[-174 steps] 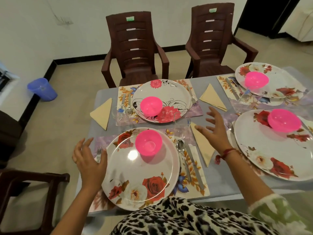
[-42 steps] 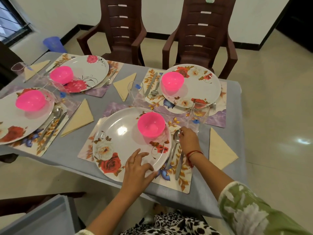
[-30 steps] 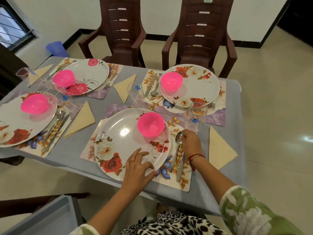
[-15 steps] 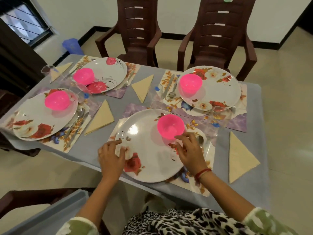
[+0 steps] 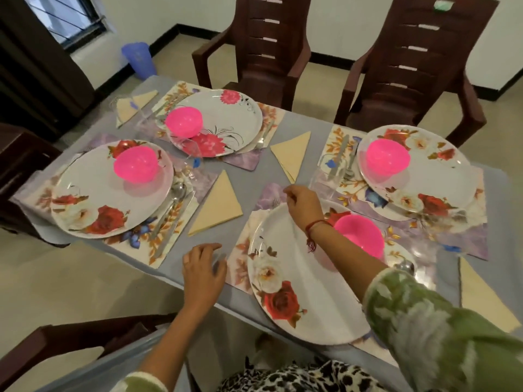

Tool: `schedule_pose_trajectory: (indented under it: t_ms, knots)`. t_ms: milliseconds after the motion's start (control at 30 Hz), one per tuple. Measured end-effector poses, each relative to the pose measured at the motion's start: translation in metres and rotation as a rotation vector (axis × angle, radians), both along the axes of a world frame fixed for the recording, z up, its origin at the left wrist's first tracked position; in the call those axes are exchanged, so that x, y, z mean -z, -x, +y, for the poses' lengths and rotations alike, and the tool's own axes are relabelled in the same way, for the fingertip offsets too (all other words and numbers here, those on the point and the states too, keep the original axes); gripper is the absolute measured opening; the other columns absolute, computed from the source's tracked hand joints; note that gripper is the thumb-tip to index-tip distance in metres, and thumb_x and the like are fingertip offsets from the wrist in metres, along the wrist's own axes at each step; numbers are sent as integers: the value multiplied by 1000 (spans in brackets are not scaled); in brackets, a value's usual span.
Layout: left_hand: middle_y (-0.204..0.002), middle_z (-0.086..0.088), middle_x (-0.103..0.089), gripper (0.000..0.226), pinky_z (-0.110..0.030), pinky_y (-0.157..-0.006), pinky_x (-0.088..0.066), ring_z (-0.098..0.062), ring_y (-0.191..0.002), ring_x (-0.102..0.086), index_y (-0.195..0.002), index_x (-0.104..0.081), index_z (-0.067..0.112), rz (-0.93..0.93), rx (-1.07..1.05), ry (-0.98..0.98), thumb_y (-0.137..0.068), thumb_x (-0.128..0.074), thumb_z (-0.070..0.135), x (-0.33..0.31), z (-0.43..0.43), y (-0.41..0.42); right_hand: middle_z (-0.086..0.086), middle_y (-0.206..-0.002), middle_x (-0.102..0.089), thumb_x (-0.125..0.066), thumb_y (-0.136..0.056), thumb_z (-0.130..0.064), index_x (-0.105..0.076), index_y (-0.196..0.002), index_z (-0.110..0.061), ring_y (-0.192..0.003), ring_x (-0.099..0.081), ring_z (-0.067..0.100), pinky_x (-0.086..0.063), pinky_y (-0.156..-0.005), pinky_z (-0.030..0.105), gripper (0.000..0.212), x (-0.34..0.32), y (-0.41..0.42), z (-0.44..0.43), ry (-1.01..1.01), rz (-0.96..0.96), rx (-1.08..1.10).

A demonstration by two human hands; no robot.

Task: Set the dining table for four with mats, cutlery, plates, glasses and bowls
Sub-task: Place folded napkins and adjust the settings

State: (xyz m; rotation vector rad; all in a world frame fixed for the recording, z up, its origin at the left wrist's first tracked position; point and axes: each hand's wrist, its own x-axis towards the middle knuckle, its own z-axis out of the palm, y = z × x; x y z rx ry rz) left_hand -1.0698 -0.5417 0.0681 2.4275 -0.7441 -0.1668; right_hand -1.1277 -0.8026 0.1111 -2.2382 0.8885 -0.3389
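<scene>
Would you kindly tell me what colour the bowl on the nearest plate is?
The bowl is plain bright pink, clearest in the head view.

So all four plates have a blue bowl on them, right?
Nearly. The head view shows the bowls are pink, not blue. There are four plates, each with one bowl on it.
</scene>
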Motion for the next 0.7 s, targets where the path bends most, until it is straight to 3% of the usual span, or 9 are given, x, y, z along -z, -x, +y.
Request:
schedule_pose_trajectory:
  t_ms: [100,233,333,467,700]
  knots:
    - [-112,-5,-55,30,-30,-87,-30,-25,-107,-45,-112,-62,17,4,10,-27,-85,-55,28,6,18,-13,17,-105,-68,-47,-89,-1,-69,-104,-4,-99,-62,32,-45,-84,30,27,11,-16,-14,-2,121,-1]
    - [-112,-5,-55,23,-31,-88,-31,-27,-110,-46,-109,-63,17,16,29,-34,-86,-65,18,13,32,-22,14,-108,-66,-49,-92,-9,-66,-110,-9,-99,-61,32,-46,-84,31,25,15,-41,-17,50,301,-147]
    - [-111,-2,-55,19,-30,-86,-31,-24,-109,-44,-106,-63,18,33,27,-34,-87,-64,20,12,32,-24,10,-103,-68,-52,-91,-9,-69,-101,-16,-91,-62,27,-51,-84,33,21,18,-49,-15,96,400,-222]
    - [-110,5,-52,36,-27,-83,-32,-12,-107,-38,-109,-62,21,22,67,3,-87,-46,44,10,23,-20,6,-97,-70,-58,-88,-8,-74,-92,-15,-82,-61,19,-50,-79,28,18,18,-49,-16,42,368,-198]
    - [-107,8,-51,37,-16,-82,-29,-10,-106,-39,-100,-68,23,-12,146,37,-86,-44,48,15,11,-14,8,-103,-70,-59,-89,-9,-73,-101,-8,-96,-63,22,-47,-91,27,18,16,-56,-13,-58,266,-182]
